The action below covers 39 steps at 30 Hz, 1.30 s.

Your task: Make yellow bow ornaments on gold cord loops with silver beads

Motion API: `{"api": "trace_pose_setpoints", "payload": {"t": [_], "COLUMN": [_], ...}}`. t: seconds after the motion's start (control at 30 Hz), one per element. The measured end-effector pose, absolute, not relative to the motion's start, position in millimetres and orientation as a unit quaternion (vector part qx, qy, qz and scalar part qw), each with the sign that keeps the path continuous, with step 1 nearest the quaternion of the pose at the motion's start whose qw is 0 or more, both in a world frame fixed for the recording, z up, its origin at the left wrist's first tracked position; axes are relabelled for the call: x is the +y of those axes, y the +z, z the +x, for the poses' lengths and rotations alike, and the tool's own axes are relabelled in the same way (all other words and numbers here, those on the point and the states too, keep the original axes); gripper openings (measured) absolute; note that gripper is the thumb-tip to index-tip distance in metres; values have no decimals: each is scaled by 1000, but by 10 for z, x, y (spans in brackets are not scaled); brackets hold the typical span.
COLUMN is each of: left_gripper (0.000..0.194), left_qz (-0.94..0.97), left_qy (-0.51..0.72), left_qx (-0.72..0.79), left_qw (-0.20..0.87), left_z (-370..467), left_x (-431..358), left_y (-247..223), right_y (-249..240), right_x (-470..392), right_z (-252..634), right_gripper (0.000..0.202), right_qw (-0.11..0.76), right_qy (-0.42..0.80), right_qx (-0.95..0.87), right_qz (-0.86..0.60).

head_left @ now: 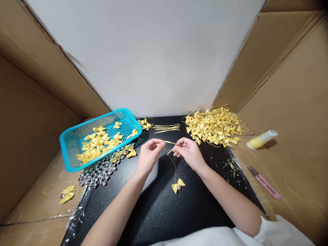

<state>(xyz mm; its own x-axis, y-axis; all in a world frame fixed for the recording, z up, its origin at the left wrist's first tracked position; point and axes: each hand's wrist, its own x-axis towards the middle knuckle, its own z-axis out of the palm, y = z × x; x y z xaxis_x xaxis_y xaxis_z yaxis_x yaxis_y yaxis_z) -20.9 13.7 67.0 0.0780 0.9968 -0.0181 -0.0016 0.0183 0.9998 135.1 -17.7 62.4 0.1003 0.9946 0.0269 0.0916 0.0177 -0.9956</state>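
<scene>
My left hand point(151, 153) and my right hand point(189, 152) are over the middle of the black table, a short gap apart. A thin gold strip point(169, 142) stretches between them, its ends pinched in the fingertips of each. Another short gold piece point(170, 151) sticks out below my right fingertips. From there a thin gold cord point(175, 168) runs down to a yellow bow point(178, 186) with a small shiny bead, lying on the table. Several gold strips point(167, 128) lie side by side beyond my hands.
A turquoise basket point(63, 150) with yellow bows stands at left, silver beads point(98, 173) beside it. A large heap of corded bows point(212, 125) lies back right. Pink-handled snips point(268, 186) and a thread spool point(261, 139) are at right. Cardboard walls flank the black table point(153, 212).
</scene>
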Motion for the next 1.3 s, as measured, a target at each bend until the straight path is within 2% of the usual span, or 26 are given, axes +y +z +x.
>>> {"api": "trace_pose_setpoints", "payload": {"t": [0.17,0.33,1.0,1.3], "left_gripper": [25,25,21,17], "left_qz": [464,447,479,511], "left_qy": [500,513,515,533], "left_qx": [467,448,429,435], "left_qw": [562,580,568,514], "left_z": [-145,-141,-167,-164], "left_x": [69,36,-55,-111], "left_y": [655,631,698,736], "right_y": [637,641,686,675], "right_x": [-274,-314,-346,-399], "right_z": [1236,1216,1278,1268], "right_gripper": [19,19,17,11], "right_qw": [595,648,645,650], "right_qy": [487,466,413,361], "right_qx": [-394,-352,-407,-477], "right_qz": [-504,-488,-497,-468]}}
